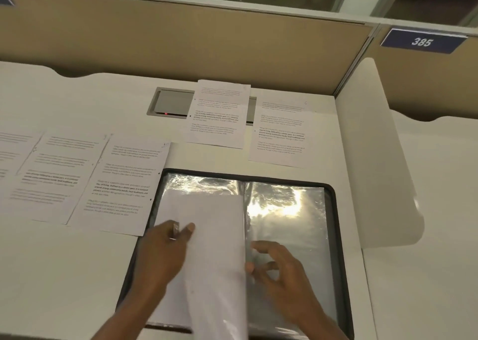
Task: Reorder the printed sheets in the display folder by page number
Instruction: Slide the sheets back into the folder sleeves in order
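Observation:
A dark display folder [338, 226] lies open on the desk with shiny clear sleeves. Its right sleeve [289, 210] reflects light. A white page in a sleeve [214, 236] is lifted partway over the left half. My left hand [163, 251] pinches that page's left edge between thumb and fingers. My right hand [279, 267] hovers over the right sleeve near the spine, fingers loosely bent, holding nothing that I can see. Printed sheets lie on the desk: one left of the folder [121, 184], one further left [57, 171], one behind [217, 114], one at back right [282, 135].
A grey cable hatch [170, 104] is set into the desk behind, partly under a sheet. A tan partition [181, 37] closes the back. A white divider [375, 146] stands at the right, with a blue plate reading 385 [421, 41].

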Demonstrator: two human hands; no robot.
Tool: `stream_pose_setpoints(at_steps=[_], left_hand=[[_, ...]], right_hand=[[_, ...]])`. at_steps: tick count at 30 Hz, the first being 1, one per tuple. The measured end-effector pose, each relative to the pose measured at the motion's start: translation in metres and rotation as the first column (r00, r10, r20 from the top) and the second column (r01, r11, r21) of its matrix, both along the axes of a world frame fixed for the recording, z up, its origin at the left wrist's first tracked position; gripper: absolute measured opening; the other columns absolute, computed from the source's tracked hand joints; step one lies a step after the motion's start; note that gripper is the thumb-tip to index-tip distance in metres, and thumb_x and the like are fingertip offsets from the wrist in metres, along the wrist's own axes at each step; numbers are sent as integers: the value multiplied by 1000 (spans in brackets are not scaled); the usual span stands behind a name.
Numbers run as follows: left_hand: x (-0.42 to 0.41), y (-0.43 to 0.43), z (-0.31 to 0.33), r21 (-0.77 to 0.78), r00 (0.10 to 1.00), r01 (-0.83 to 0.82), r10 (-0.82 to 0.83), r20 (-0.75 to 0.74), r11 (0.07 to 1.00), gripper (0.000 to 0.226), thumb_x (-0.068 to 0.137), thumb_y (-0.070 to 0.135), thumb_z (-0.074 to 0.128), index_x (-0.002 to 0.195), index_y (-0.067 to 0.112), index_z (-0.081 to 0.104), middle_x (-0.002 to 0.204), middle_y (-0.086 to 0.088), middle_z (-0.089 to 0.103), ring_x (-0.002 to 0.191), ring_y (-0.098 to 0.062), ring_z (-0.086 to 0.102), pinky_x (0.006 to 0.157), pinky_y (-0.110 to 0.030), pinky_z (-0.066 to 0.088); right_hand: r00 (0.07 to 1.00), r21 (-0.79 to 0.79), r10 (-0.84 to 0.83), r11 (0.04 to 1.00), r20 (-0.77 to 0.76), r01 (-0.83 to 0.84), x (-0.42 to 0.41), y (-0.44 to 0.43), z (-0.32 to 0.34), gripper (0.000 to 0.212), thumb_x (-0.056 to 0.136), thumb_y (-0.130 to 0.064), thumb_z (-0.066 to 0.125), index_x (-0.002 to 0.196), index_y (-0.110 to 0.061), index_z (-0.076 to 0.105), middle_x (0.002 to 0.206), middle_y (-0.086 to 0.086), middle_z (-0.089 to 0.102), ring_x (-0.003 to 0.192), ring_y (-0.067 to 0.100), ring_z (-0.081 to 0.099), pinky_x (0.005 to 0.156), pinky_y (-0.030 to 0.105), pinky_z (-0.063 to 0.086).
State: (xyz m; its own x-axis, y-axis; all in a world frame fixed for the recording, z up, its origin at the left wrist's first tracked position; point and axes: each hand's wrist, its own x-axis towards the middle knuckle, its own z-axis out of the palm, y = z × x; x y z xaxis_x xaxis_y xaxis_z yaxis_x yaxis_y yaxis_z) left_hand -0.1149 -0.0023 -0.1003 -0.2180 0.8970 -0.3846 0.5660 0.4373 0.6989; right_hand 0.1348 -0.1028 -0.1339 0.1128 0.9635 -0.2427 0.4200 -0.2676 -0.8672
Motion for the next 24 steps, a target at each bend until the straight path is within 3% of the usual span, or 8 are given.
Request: stream_pose_setpoints(at_steps=[2,5,10,14,18,21,24], left_hand=[[-23,20,-4,28,993,-13,17,-120,1000,32,89,44,82,76,16,72,69,8,69,74,-23,67,71,-35,51],[-45,44,-15,41,962,0,11,-273,999,27,85,48,84,83,21,79,77,6,75,81,-25,70,80,-40,58],[-48,62,-32,-47,936,-16,-1,-353,999,23,83,47,87,79,26,77,77,3,72,74,-22,69,74,-36,59],[-39,60,-45,-99,879,-12,-36,-475,995,29,85,49,83,73,26,71,73,6,68,72,-22,67,76,-36,59],[-25,56,-52,-67,827,-28,-15,-562,997,27,88,49,80,78,28,67,79,2,68,81,-29,69,79,-37,56],[-12,52,-52,-38,738,8,-32,-674,999,26,91,39,77,96,17,65,93,-7,71,89,-35,71,77,-39,54],[5,46,-54,-87,573,139,-152,-805,986,47,76,24,87,109,7,58,100,-12,64,92,-34,67,69,-42,55]], right_hand=[[997,25,-15,1000,78,14,9,5,-16,51,82,-78,67,120,-43,68,121,-27,64,109,2,65,87,32,58],[983,25,19,999,180,-24,23,9,-36,45,78,-71,71,112,-42,67,121,-34,59,106,-2,60,87,31,56],[919,52,178,977,353,-209,37,9,-59,48,80,-65,64,123,-47,61,139,-34,45,132,-8,37,97,27,53],[854,51,180,971,488,-234,54,7,-76,58,80,-63,62,134,-40,62,163,-14,35,149,11,30,114,38,43],[829,23,116,988,547,-153,82,7,-81,68,85,-63,57,147,-35,55,172,-10,22,156,16,20,121,42,34],[807,58,64,991,588,-121,106,7,-84,67,90,-56,65,150,-28,54,171,-7,27,156,19,24,124,40,32],[795,28,54,996,604,-89,120,10,-81,66,94,-55,65,153,-30,49,171,-11,23,158,13,19,124,36,32]])
